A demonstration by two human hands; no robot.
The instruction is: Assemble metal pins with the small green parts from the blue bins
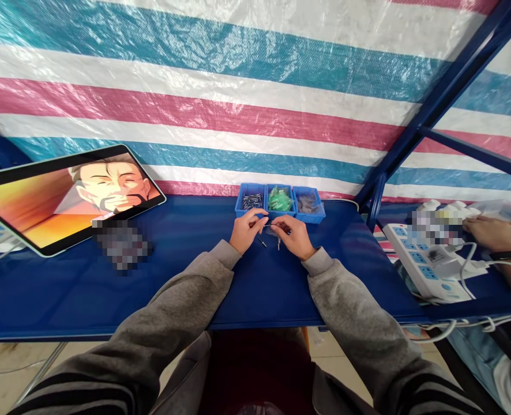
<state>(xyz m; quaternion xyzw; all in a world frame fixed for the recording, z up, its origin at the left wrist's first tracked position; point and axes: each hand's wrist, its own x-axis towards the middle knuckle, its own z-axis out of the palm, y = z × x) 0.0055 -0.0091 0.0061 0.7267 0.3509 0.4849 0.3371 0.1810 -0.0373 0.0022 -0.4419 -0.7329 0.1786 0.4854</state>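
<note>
My left hand and my right hand face each other just in front of three small blue bins. Both are closed, fingertips pinched, around something small and thin between them that is too tiny to name. On the blue table below lie a thin dark metal piece and a slim piece with a pale tip, the latter near my right fingers. The left bin contains several metal pin-like parts, the middle one green pieces, and the right one greyish pieces.
A tablet playing a cartoon leans at the left, beside a blurred object. On the right stand a white power strip with cables and a blue metal frame. Another person's hand is at the far right.
</note>
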